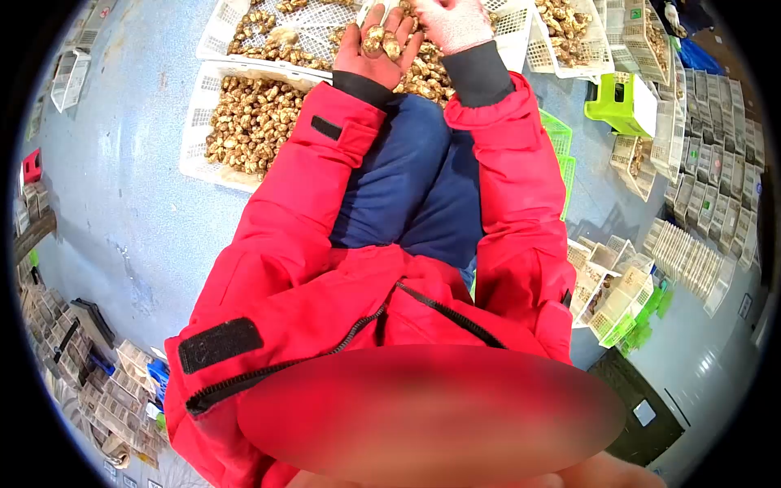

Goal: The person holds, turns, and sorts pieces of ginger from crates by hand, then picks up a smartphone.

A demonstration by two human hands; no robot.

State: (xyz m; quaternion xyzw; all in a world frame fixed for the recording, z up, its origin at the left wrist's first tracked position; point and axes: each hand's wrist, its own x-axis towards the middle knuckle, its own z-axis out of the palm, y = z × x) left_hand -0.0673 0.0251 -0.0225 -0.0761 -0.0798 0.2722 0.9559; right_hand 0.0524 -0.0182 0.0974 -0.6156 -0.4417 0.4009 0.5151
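As far as can be judged, picks over mushrooms [374, 39] by hand — mid-check on a small lot, with plenty left to handle. Holds the left hand [363, 62] palm up, fingers extended and loosely spread, with at least two mushrooms resting on it, not clenched. Has the right hand [457, 24] just beside, back to camera, gloved by the look of it; cannot tell whether closed on anything, with fingertips lost near the top edge. Also shows loose mushrooms in a heap [427, 77] beneath the hands, more piled in a white basket [195, 150] at left, and some scattered in an upper basket [215, 34] just beyond. Calls next, probably, for a decision on the palmed pieces — back to the heap or over to a basket, cannot tell which. Needs a light fingertip pinch from the right, a level left palm against roll-off, and gentle placing to spare the caps.
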